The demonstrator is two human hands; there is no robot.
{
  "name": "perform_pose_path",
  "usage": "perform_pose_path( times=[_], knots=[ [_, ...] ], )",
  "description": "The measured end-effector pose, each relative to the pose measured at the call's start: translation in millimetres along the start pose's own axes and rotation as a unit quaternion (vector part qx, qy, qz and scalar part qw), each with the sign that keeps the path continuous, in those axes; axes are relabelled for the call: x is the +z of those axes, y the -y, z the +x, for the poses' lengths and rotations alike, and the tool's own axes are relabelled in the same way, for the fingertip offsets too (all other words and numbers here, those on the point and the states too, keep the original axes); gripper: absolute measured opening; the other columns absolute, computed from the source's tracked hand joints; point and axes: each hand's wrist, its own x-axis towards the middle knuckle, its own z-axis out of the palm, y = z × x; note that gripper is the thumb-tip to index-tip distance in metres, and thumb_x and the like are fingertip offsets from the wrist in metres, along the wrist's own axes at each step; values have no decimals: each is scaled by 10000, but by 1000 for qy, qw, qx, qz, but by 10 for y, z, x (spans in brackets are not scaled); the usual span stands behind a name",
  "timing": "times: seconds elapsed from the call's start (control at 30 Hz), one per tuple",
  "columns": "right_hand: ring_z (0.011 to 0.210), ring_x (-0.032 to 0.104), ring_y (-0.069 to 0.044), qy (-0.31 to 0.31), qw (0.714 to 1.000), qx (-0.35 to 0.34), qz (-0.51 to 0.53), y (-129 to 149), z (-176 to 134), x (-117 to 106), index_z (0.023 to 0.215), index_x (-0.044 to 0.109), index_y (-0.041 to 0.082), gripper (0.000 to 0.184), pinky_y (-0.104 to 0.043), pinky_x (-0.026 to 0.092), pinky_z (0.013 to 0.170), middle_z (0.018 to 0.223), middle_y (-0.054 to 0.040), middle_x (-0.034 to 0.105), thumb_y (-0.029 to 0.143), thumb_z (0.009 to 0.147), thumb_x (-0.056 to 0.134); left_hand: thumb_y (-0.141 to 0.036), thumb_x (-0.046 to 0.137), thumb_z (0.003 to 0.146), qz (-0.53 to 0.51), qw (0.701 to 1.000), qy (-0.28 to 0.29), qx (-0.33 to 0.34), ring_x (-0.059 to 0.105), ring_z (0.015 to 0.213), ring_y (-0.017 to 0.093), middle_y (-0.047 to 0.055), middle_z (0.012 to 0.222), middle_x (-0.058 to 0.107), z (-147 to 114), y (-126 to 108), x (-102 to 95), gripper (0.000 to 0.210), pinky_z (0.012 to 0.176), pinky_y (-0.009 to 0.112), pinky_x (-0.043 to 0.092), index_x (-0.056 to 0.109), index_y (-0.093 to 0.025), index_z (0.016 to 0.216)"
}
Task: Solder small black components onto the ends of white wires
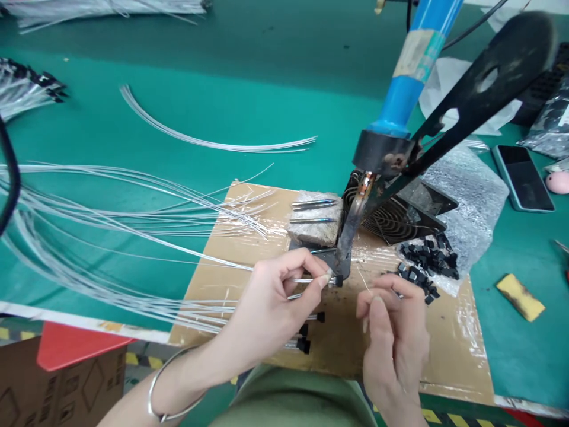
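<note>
My left hand (278, 296) pinches a thin white cable (226, 263) just behind the small black connector (339, 281) at its end. That connector is right by the lower end of a soldering iron (393, 98), which is fixed tip-down in a black metal bracket (484, 89). To the right, my right hand (395, 338) is closed on a fine solder wire (363, 277), whose free end points up toward the iron. Below my left hand lie more cables with black connectors (304, 345). Whether the iron touches the held connector, I cannot tell.
Loose white cables (111, 219) spread leftward over a cardboard sheet (457, 344). Behind stand a block with metal pins (315, 231) and a black fan (391, 213). At right are a pile of black connectors (429, 258), a yellow sponge (520, 296) and a phone (523, 178).
</note>
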Motion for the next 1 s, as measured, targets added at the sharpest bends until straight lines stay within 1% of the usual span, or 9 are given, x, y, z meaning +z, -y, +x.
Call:
perform_pose_path(
  times=[0.07,0.13,0.23,0.3,0.4,0.53,0.63,0.8,1.0],
  knots=[
    [589,452,-138,4,1000,-2,-16,-5,12,-25,919,539,255,232,-292,337,562,712,44,504,337,1128,480,-269,667,877,1,1000,-3,3,594,666,142,78,854,759,3,1,4,151,566,248,419,685,-162,771],
    [633,474,-135,14,1000,-13,2,-16,27,-38,827,507,244,299,-281,372,585,749,28,492,315,1117,511,-265,669,880,-2,1000,-4,4,592,668,142,75,851,759,4,3,4,147,568,248,423,688,-162,776],
    [878,653,-161,18,997,-37,66,-17,37,-32,856,567,235,244,-306,518,826,971,-28,659,274,1097,567,-263,678,885,-6,1000,-1,2,587,666,141,74,850,757,2,4,4,148,562,248,414,693,-158,783],
    [1089,721,-203,20,994,-34,100,2,31,-21,863,590,235,228,-373,538,1009,1177,-67,741,255,1090,588,-263,679,888,-10,1000,2,0,576,657,136,70,843,751,2,4,7,149,563,248,414,696,-155,788],
    [1230,748,-229,29,990,3,138,51,16,-13,843,588,237,238,-398,564,1093,1298,-82,785,244,1079,611,-270,670,894,-16,1000,1,-3,551,643,132,63,820,738,5,-1,13,149,564,248,420,696,-155,801],
    [1231,774,-235,39,984,20,171,94,33,-15,835,591,236,229,-383,629,1067,1272,-95,815,226,1060,632,-288,668,892,-13,1000,-4,-8,549,636,137,67,810,734,14,-17,10,161,548,252,405,700,-160,798],
    [1234,777,-236,46,983,18,179,92,70,-17,825,598,234,226,-389,638,1083,1249,-91,824,217,1047,640,-292,670,882,-9,1000,-12,-9,563,650,148,74,811,732,23,-30,5,158,539,254,391,701,-162,798],
    [1205,791,-235,52,978,28,198,83,110,-5,830,620,227,212,-413,631,1111,1295,-92,812,198,1038,648,-294,671,857,-11,1000,-25,-4,438,565,113,44,747,691,50,-45,18,154,492,241,335,697,-160,786],
    [1188,796,-208,42,976,36,211,120,134,27,818,631,230,216,-382,630,1114,1263,-67,824,188,1027,667,-288,664,840,-13,1000,-28,-5,364,536,96,52,788,715,73,-61,9,141,463,248,261,683,-167,771]
  ],
)
